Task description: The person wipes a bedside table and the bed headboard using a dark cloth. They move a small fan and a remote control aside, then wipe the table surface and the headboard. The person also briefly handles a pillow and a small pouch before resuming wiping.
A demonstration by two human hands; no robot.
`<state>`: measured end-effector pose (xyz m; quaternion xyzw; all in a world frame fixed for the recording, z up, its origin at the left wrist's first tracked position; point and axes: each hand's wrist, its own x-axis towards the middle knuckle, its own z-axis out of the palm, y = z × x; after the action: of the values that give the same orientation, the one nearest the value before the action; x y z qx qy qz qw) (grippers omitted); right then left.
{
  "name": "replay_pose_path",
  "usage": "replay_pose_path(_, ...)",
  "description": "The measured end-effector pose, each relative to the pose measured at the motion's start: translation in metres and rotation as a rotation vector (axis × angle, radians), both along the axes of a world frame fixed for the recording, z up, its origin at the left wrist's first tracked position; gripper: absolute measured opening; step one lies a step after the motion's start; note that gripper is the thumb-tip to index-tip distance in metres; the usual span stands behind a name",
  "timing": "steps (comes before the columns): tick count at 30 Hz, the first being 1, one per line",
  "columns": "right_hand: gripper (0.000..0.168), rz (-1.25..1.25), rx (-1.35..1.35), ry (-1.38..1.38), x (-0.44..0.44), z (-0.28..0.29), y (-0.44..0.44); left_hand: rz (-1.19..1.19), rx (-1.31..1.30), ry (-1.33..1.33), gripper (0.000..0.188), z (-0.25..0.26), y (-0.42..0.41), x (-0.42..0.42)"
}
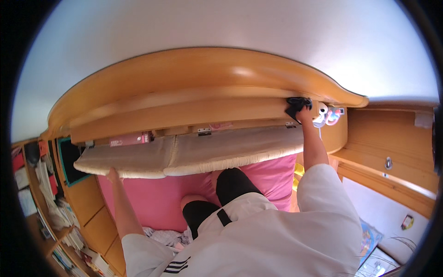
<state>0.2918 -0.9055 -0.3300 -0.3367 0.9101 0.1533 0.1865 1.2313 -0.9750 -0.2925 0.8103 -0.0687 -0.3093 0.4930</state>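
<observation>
My right hand (304,114) grips a dark cloth (294,106) and presses it on the right end of the wooden headboard ledge (214,110). Along the headboard runs a padded panel with a cream fabric cover (235,147), in two sections and tilted out from the wood. Metal hinges (204,132) show at its back edge. At the panel's lower left edge is my left hand (113,176), its fingers partly hidden against the padding. Behind the panel, a pink box (129,139) bearing writing lies in the gap.
I kneel on a bed with a pink sheet (148,197). A white device and a pink-and-blue item (333,116) stand beside the ledge's right end. To the left is a bookshelf (57,239) full of books and papers; to the right, a wooden cabinet (387,138).
</observation>
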Motion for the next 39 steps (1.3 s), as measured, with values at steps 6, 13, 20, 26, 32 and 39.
replay_pose_path(6,0.071,0.059,0.335,-0.046,0.09,0.012,-0.044,-0.092,0.365,-0.272,0.061,0.002,0.0,0.013)
replay_pose_path(13,0.048,0.413,0.295,0.039,0.293,0.005,-0.093,0.034,0.211,-0.289,0.065,-0.001,-0.004,-0.027)
replay_pose_path(20,0.058,0.765,0.058,-0.023,0.464,0.034,-0.117,0.116,0.302,-0.373,0.083,-0.015,-0.01,0.029)
replay_pose_path(26,0.062,0.843,0.081,-0.043,0.551,0.019,-0.155,0.308,0.415,-0.163,0.072,0.002,-0.042,0.077)
replay_pose_path(32,0.054,1.021,-0.092,-0.101,0.677,0.028,-0.175,0.256,0.528,-0.232,0.056,0.028,-0.049,0.059)
replay_pose_path(39,0.049,1.37,-0.507,-0.102,0.852,-0.003,-0.222,0.296,0.567,-0.205,0.053,0.045,-0.054,0.051)
